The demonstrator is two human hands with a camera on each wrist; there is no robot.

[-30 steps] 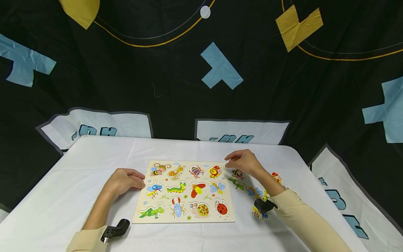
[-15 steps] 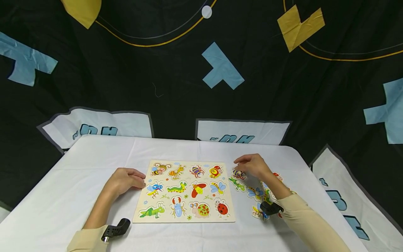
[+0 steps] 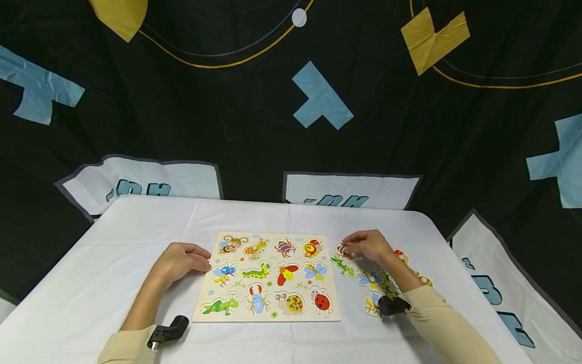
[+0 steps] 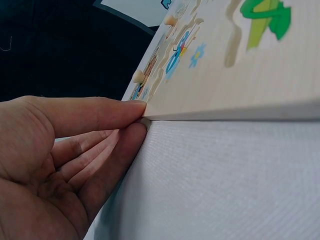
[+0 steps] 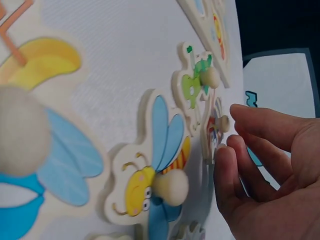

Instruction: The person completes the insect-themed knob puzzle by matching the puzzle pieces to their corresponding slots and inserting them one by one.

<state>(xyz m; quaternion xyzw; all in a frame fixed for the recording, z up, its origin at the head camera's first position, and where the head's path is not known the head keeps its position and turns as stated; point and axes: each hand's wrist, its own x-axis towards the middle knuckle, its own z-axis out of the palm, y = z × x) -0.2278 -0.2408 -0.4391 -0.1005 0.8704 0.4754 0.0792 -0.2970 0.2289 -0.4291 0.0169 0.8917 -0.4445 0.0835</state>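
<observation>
Left hand (image 3: 179,260) on my feed: thumb and finger pinch the left edge of the puzzle board (image 3: 243,306), which lies flat on the white tablecloth (image 3: 250,215), its bug pictures set out in three rows of four. From the left wrist I get the grip up close, the fingertips meeting at the wooden edge, the other fingers bent in behind.

Across to the right hand (image 3: 373,245), beyond the board's far right corner! It's low over the striped spider piece (image 3: 342,250), thumb and fingers curved and parted. My right wrist view puts that piece's wooden knob (image 5: 226,123) just in front of the gap between the tips; whether any fingertip touches the piece, I can't tell.

Right beside the spider I see the green grasshopper piece (image 3: 344,266), then the blue-winged piece (image 3: 368,279), both loose on the cloth. The mosquito piece (image 3: 372,305) lies nearer the person, the caterpillar piece (image 3: 388,285) under the forearm, partly hidden. Behind it all, a black backdrop (image 3: 227,101) hangs past the table's far edge.
</observation>
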